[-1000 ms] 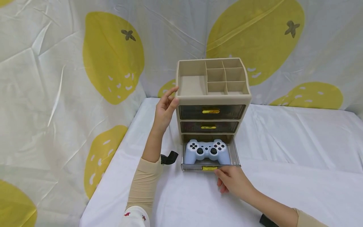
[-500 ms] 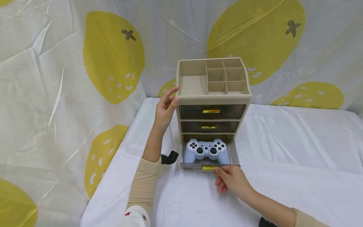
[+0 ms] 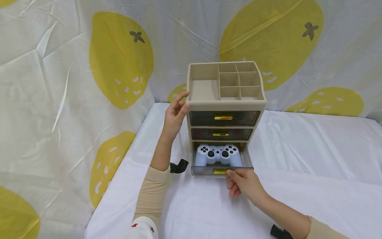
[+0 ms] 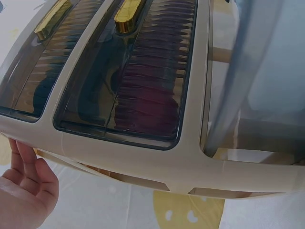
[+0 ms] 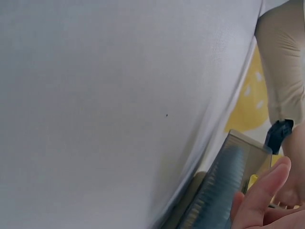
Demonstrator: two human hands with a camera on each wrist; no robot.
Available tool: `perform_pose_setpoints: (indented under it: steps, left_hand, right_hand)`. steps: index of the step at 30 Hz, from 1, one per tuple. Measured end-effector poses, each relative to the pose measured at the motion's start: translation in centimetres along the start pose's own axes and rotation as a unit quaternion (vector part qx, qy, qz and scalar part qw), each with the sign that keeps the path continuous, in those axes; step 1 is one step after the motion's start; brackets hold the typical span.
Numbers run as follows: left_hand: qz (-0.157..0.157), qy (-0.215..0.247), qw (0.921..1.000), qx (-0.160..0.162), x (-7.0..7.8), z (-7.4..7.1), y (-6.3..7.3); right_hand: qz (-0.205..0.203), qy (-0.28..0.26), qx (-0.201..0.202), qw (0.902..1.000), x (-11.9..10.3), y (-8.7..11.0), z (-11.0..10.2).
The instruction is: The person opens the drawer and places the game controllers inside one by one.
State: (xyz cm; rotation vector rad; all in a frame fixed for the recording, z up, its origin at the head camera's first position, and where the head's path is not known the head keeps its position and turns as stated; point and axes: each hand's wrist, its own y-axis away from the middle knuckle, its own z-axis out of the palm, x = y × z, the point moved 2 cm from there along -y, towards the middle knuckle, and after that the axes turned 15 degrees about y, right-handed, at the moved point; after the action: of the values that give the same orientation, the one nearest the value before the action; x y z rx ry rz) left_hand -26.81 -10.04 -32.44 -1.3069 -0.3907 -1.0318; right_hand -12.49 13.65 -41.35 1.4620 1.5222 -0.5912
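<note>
A beige desktop organizer (image 3: 226, 105) with smoky drawers stands in the head view. Its bottom drawer (image 3: 206, 171) is pulled partly out, and a light-blue game controller (image 3: 218, 156) lies inside. The right hand (image 3: 244, 184) pinches the yellow handle (image 3: 220, 171) of this drawer between thumb and curled index finger. In the right wrist view, its thumb (image 5: 271, 179) lies by the drawer front. The left hand (image 3: 174, 116) rests its fingertips against the organizer's upper left side. Seen from the left wrist, those fingers (image 4: 28, 164) touch the beige frame.
Two upper drawers (image 3: 223, 118) with yellow handles are closed, with things dimly visible inside in the left wrist view. Divided compartments (image 3: 229, 79) top the organizer. White cloth (image 3: 298, 149) covers the table, and a lemon-print curtain (image 3: 185, 33) hangs behind and at left.
The bottom drawer has slid a little inward with the controller in it, the right hand moving along at its handle. The left hand stays at the organizer's side.
</note>
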Motion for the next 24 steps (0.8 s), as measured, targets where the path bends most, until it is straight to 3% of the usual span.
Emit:
perform_pose_setpoints:
  steps: [24]
  left_hand:
    - [-0.001, -0.006, 1.0, 0.0, 0.0, 0.0, 0.0]
  right_hand:
    - [0.004, -0.004, 0.008, 0.9999, -0.4, -2.5, -0.5]
